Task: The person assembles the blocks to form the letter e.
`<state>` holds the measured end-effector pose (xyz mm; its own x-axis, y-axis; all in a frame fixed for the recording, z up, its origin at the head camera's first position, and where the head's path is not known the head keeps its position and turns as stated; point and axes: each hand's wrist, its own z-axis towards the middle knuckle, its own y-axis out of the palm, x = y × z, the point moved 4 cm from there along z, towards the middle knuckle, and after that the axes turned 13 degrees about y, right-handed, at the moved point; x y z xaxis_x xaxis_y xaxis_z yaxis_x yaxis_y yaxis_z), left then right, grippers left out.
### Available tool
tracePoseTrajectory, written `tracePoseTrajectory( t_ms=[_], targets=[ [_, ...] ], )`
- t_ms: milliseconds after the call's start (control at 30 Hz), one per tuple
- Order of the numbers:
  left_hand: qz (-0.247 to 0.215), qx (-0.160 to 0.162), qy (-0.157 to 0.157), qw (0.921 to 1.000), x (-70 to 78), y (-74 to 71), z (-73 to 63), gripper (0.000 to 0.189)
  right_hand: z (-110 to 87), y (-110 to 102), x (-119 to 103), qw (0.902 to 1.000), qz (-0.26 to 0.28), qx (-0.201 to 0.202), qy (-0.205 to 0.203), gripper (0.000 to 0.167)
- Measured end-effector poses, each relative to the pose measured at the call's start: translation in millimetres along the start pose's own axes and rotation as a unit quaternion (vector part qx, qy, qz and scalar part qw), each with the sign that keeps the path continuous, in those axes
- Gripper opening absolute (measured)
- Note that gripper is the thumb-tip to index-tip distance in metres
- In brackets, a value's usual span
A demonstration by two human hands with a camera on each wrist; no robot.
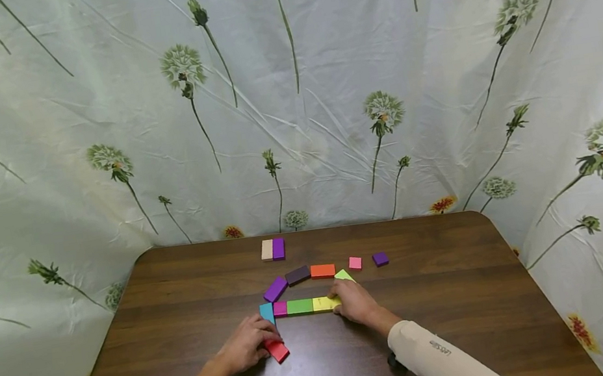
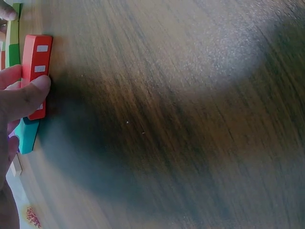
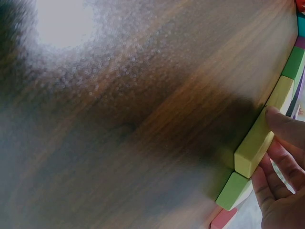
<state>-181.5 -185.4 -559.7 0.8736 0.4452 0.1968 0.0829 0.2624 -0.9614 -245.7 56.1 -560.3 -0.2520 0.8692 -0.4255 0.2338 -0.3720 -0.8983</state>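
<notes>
My left hand [image 1: 250,342] grips a red block [image 1: 277,351] between thumb and fingers; white patches show on its side in the left wrist view. The red block lies at an angle against the lower end of a blue block [image 1: 266,312]. My right hand [image 1: 355,301] pinches a yellow block [image 3: 252,145] at the right end of a straight row, its fingers covering part of it in the head view. That row also has a magenta block [image 1: 280,310] and a green block [image 1: 299,307]. Just beyond the right fingers lies a light green block [image 1: 344,275].
Above the row, a purple block [image 1: 275,289], a dark block [image 1: 298,275] and an orange block [image 1: 323,270] form an arc. A pink cube [image 1: 355,263] and a purple cube [image 1: 380,259] lie to the right. Beige [image 1: 266,250] and purple blocks [image 1: 278,249] sit side by side near the back edge.
</notes>
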Motion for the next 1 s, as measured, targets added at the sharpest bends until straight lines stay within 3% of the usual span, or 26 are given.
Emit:
tracePoseTrajectory(
  t_ms=[1000],
  targets=[
    [-0.018, 0.026, 0.007, 0.9995, -4.4, 0.8, -0.8, 0.029, 1.9, -0.7, -1.8, 0.9998, -0.011, -0.011, 0.011, 0.024]
  ],
)
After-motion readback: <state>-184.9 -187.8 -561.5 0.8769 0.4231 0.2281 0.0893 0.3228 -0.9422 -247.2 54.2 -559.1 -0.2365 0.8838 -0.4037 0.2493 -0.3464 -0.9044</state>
